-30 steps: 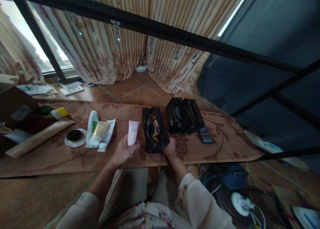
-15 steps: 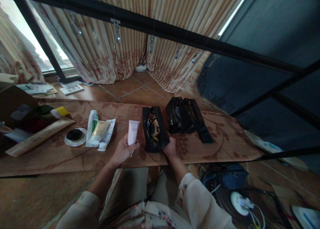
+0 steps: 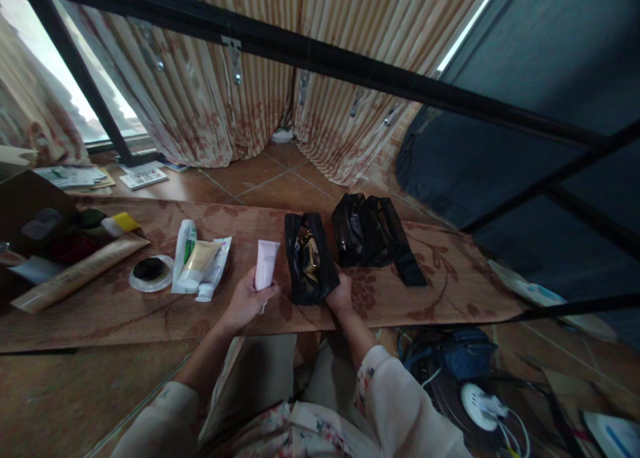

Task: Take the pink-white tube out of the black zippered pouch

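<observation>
My left hand [image 3: 246, 303] is closed round the lower end of a pink tube [image 3: 266, 264], which points away from me above the patterned mat [image 3: 440, 271]. Just right of the tube lies an open black pouch [image 3: 309, 258] with gold-coloured items showing inside. My right hand [image 3: 341, 293] grips the near right corner of that pouch. A second black pouch [image 3: 369, 231] with a strap lies farther right on the mat.
Left of the pink tube lie several tubes [image 3: 199, 261], a round compact [image 3: 150, 272], a long beige tube [image 3: 75, 276] and a cardboard box [image 3: 30, 211]. A black metal bar [image 3: 320, 55] crosses overhead. Cables and a power strip [image 3: 483, 405] lie on the floor at right.
</observation>
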A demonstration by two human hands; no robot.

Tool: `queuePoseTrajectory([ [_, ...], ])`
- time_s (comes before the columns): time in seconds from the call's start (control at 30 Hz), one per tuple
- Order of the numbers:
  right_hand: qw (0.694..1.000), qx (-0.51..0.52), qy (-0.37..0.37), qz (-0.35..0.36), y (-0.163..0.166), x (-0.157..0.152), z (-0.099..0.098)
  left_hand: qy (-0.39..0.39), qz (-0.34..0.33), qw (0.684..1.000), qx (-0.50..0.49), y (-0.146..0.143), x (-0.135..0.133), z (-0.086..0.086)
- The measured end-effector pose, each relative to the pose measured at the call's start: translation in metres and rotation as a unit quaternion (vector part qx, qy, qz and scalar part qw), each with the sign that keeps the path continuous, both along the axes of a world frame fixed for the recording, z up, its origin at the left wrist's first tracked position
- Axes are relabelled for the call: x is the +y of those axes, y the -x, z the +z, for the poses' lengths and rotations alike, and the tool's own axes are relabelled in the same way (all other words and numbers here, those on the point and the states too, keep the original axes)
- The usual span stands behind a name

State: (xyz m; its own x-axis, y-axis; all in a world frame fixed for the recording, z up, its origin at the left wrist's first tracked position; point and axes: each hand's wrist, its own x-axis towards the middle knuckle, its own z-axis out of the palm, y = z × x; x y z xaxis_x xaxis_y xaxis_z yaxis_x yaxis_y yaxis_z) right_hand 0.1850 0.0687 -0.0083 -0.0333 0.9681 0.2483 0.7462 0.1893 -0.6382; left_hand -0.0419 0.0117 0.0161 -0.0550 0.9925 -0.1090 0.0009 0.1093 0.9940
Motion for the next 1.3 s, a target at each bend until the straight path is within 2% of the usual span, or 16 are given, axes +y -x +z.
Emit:
queuePoseTrajectory([
  [0.43, 1.0, 0.012, -0.006, 0.008, -0.0005, 0.0002, -0.001, -0.008, 0.011, 1.0, 0.006, -0.0001, 0.0005, 0.0001],
  [0.77, 1.0, 0.003, 0.004, -0.001, -0.0001, 0.0004, -0.0014, -0.003, -0.008, 1.0, 0.002, 0.0008, 0.0008, -0.0032],
  [1.0, 0.999, 0.033, -0.013, 0.01, 0.0006, 0.0004, 0.0001, -0.006, -0.002, 1.0, 0.01, 0.0008, 0.0014, -0.0036],
  [1.3, 1.0, 0.029, 0.008, 0.009, 0.001, -0.001, 0.0029, -0.007, 0.005, 1.0, 0.013, -0.0003, 0.0001, 0.0005],
])
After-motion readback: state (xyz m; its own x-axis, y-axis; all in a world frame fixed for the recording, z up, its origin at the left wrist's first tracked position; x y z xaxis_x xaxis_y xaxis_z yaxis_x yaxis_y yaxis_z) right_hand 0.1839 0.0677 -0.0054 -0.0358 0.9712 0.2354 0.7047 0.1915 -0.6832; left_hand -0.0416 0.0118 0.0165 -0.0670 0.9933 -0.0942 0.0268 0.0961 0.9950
